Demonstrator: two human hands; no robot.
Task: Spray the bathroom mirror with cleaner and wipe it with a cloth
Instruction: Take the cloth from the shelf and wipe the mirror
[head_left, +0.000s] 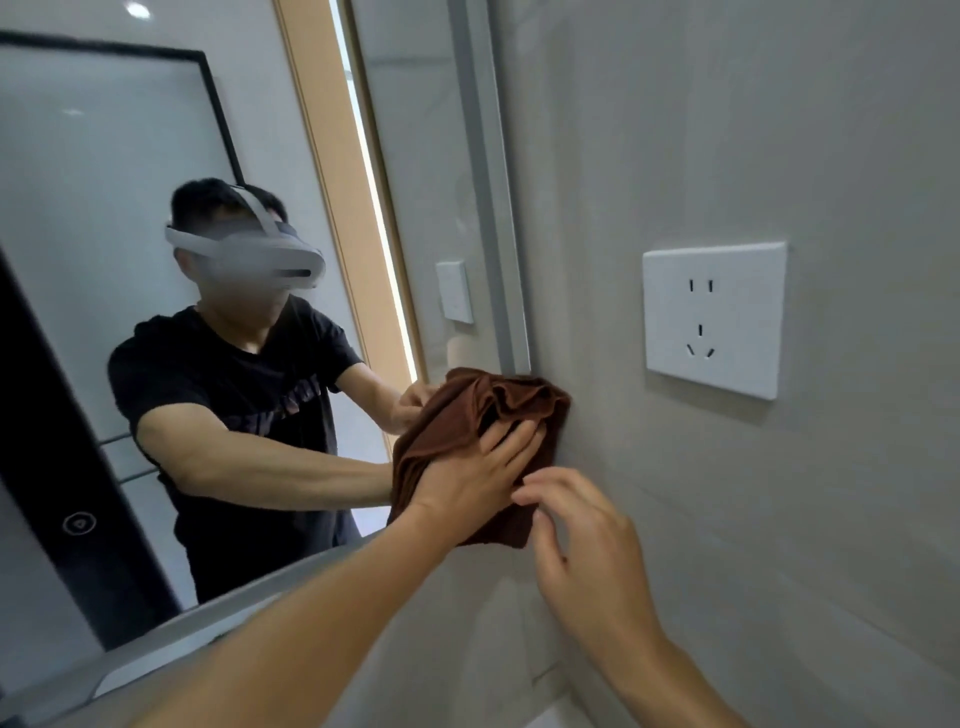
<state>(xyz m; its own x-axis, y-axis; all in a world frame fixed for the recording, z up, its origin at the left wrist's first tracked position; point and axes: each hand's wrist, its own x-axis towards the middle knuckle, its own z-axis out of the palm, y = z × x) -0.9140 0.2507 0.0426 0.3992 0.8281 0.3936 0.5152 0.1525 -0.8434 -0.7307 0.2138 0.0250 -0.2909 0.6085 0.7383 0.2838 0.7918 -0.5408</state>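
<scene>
A brown cloth (467, 415) sits bunched at the centre of the frame, pressed against the lower right corner of the mirror (260, 130) and spilling over the mirror's pale frame (498, 208) onto the grey wall (675, 130); the left hand (475, 475) lies flat on the cloth with its fingers spread wide, palm against the fabric, the forearm running down to the lower left of the frame; the right hand (576, 530) is just below and right of it, fingers loosely curled and part open, the fingertips touching or just beside the cloth's lower edge, and whether they pinch the fabric cannot be told. A white wall socket (714, 319) is mounted on the wall at the right of the frame, well apart from the cloth. The mirror fills the left half of the frame; in it shows the person's reflection in a black T-shirt and a white headset, both arms reaching toward the cloth; a lit vertical strip runs beside the mirror's right edge.
</scene>
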